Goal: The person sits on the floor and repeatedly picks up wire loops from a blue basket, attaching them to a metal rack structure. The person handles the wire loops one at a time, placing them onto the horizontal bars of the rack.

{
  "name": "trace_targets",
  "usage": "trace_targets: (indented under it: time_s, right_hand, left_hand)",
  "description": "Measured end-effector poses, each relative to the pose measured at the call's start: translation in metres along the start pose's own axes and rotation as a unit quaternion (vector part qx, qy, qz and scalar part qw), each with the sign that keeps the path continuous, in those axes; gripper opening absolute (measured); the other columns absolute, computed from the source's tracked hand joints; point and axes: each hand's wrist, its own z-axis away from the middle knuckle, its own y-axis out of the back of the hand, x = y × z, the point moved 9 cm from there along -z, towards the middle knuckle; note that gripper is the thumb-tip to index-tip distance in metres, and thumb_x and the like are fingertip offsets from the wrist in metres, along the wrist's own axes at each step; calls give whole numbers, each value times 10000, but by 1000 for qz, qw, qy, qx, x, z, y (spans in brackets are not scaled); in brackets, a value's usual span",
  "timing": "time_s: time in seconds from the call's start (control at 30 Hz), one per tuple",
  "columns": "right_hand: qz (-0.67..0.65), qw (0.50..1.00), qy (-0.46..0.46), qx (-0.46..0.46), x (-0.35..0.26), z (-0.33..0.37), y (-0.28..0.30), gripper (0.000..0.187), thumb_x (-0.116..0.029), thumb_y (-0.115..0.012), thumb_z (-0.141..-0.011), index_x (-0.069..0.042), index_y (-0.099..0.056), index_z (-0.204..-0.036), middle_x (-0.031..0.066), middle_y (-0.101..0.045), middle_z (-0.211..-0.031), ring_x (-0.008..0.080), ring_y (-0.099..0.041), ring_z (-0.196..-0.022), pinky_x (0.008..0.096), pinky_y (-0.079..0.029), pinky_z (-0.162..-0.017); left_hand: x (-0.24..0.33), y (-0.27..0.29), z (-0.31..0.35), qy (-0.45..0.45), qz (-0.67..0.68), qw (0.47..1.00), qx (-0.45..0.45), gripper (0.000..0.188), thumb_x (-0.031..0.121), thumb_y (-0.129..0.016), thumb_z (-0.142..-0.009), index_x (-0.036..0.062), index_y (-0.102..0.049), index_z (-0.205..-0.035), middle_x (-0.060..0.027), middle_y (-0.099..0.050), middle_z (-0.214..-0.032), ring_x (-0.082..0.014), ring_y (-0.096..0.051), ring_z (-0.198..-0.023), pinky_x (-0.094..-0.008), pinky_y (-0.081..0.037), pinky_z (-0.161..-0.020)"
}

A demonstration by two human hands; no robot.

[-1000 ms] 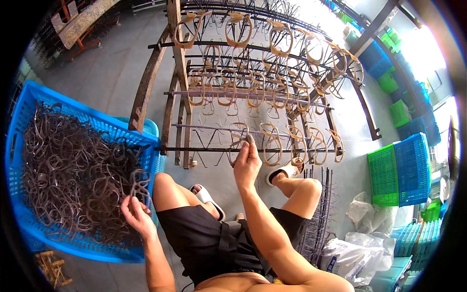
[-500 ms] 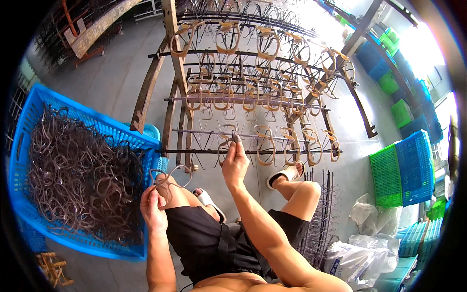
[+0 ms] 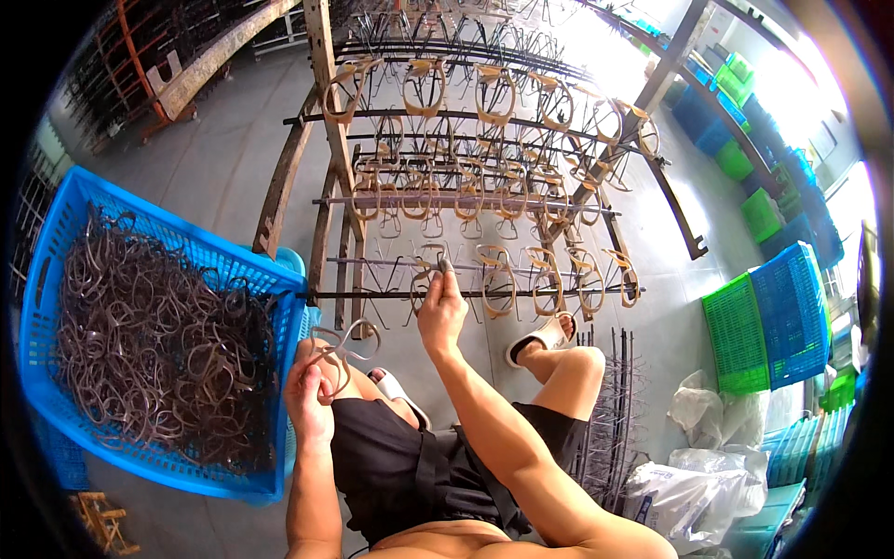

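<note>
My left hand (image 3: pixel 310 401) is closed on a thin grey-brown eyeglass frame (image 3: pixel 372 337), held beside my left knee near the blue basket's edge. Ahead, my right hand (image 3: pixel 441 317) reaches up to the nearest bar (image 3: pixel 372 295) of a rack. Its fingers pinch a tan eyeglass frame (image 3: pixel 418 291) hung there, partly hidden behind them, and something dark grey covers a fingertip. Several more tan eyeglass frames (image 3: pixel 498 279) hang on wire hooks to the right along this bar. Left of me a large blue basket (image 3: pixel 37 307) holds a tangled heap of eyeglass frames (image 3: pixel 158 345).
Higher rows of hung frames (image 3: pixel 424 88) fill the rack between wooden posts (image 3: pixel 321 56). Hooked bars (image 3: pixel 605 419) stand by my right leg. To the right are green and blue crates (image 3: pixel 792 317) and white plastic bags (image 3: pixel 698 484). A wooden stool (image 3: pixel 104 522) sits lower left.
My left hand, with its eyeglass frame, has shifted slightly right and down. My right hand stays at the same hung frame, while the whole view has shifted a little.
</note>
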Motion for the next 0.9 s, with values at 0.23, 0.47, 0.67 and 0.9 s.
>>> trace_targets:
  time_s: [0.23, 0.47, 0.67, 0.9]
  right_hand:
    - [-7, 999, -41, -2, 7, -8, 13, 238, -186, -473, -938, 11, -565, -1035, 35, -446, -537, 109, -404, -468, 284, -363, -447]
    - [-70, 974, -97, -191, 11, -5, 27, 240, -146, -505, -917, -2, -506, -1110, 81, -531, -738, 179, -572, -632, 294, -498, -594]
    - [27, 871, 276, -406, -106, 70, 29, 287, -130, -594, -859, -88, -562, -1141, 155, -566, -930, 265, -597, -770, 348, -490, -655]
    - [-304, 920, -113, -220, -31, 46, -10, 170, -127, -485, -945, -23, -557, -1058, -8, -493, -561, 46, -412, -415, 221, -342, -375]
  left_hand:
    - [0, -7, 1, -6, 23, 999, -26, 157, 120, -619, -851, 33, -638, -981, -4, -604, -790, -52, -463, -578, -177, -343, -522]
    - [-7, -16, 1, 67, 59, 992, -89, 155, 133, -645, -827, 27, -637, -941, -7, -573, -784, -84, -503, -663, -200, -389, -613]
    - [0, -46, 5, 134, 95, 968, -190, 135, 116, -605, -845, -4, -620, -906, -25, -561, -807, -123, -528, -738, -244, -414, -702]
    - [19, 0, -24, -6, -152, 988, 2, 233, 128, -456, -949, -8, -537, -1119, 4, -455, -698, -56, -396, -615, -201, -321, -558]
